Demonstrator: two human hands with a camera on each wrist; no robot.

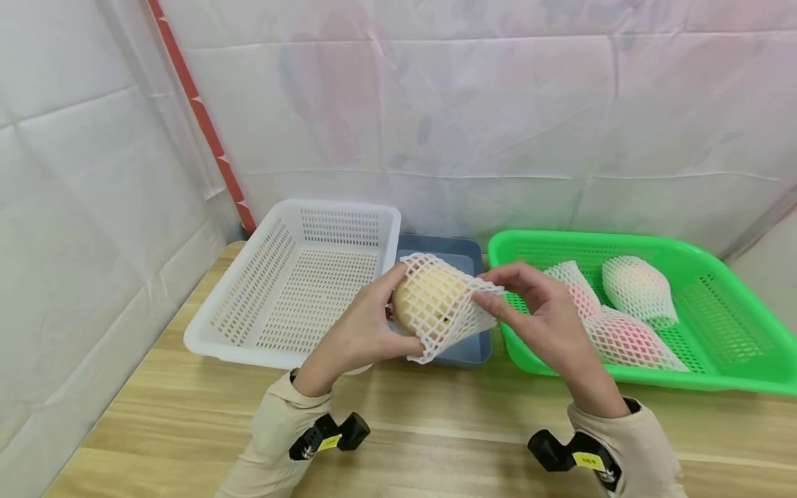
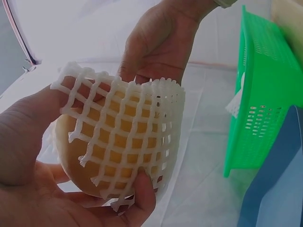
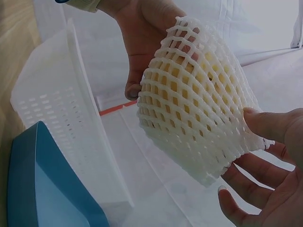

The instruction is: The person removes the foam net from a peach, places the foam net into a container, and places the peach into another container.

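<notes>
A round yellow fruit (image 1: pixel 411 302) sits partly inside a white foam net sleeve (image 1: pixel 461 311), held up over the blue tray. My left hand (image 1: pixel 367 325) grips the fruit and the sleeve's edge from the left, thumb and fingers curled round them. With thumb and fingers my right hand (image 1: pixel 538 315) pinches the sleeve's loose right end. In the left wrist view the fruit's bare side (image 2: pixel 78 156) shows near the left palm, and the net (image 2: pixel 128 137) covers the rest. The right wrist view shows the net (image 3: pixel 194 104) stretched over the fruit, its narrow end between the right fingers.
A white perforated basket (image 1: pixel 205 325) stands at the left, with a blue tray (image 1: pixel 479 349) beside it. The green basket (image 1: pixel 735 384) at the right holds several net-wrapped fruits (image 1: pixel 635 287). All rest on a wooden table (image 1: pixel 156 415) before a white sheet wall.
</notes>
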